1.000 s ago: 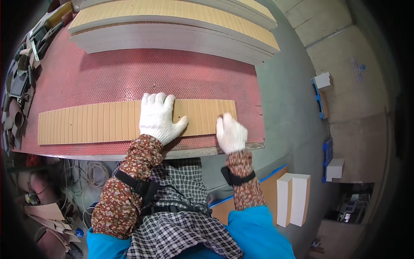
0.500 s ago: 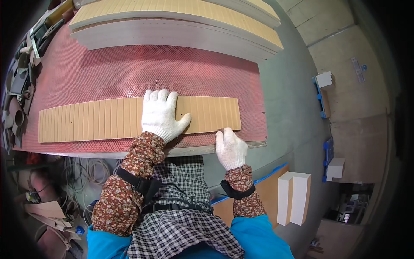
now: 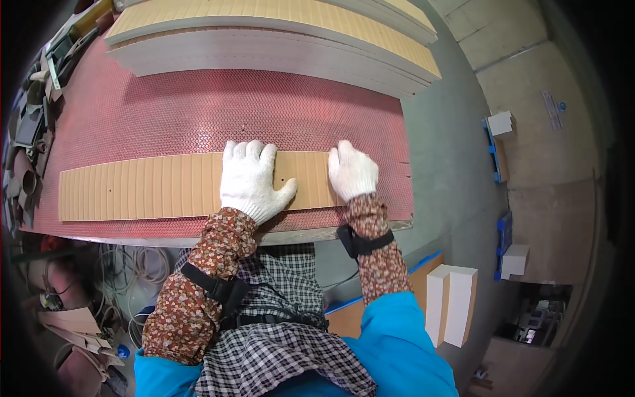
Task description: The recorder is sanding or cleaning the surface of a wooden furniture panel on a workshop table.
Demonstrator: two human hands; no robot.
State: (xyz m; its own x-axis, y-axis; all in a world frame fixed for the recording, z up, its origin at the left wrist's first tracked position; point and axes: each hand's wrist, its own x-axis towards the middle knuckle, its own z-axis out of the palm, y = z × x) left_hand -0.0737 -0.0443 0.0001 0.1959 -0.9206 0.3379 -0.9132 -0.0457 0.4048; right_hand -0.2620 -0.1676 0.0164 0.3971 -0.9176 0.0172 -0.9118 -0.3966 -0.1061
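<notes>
A long tan board [image 3: 142, 188] with evenly spaced grooves lies lengthwise on the red mesh-textured tabletop [image 3: 198, 109]. My left hand [image 3: 249, 182], in a white knit glove, rests flat on the middle of the board. Its fingers point to the far edge and the thumb is spread to the right. Over the board's right end is my right hand [image 3: 354, 173], also gloved, with its fingers closed near the far edge. Whatever those fingers hold is hidden. Small dark holes show in the board beside the left thumb and towards the left end.
Stacks of similar boards with white edges [image 3: 278, 56] stand at the far side of the table. Scraps and tubes [image 3: 30, 126] crowd the left side. Coiled cables [image 3: 142, 264] hang below the near left. White blocks [image 3: 452, 304] stand on a brown panel at the lower right.
My right hand has moved from the board's near edge, where a small dark piece showed at its fingertips, to the far edge. My left hand stays flat on the board.
</notes>
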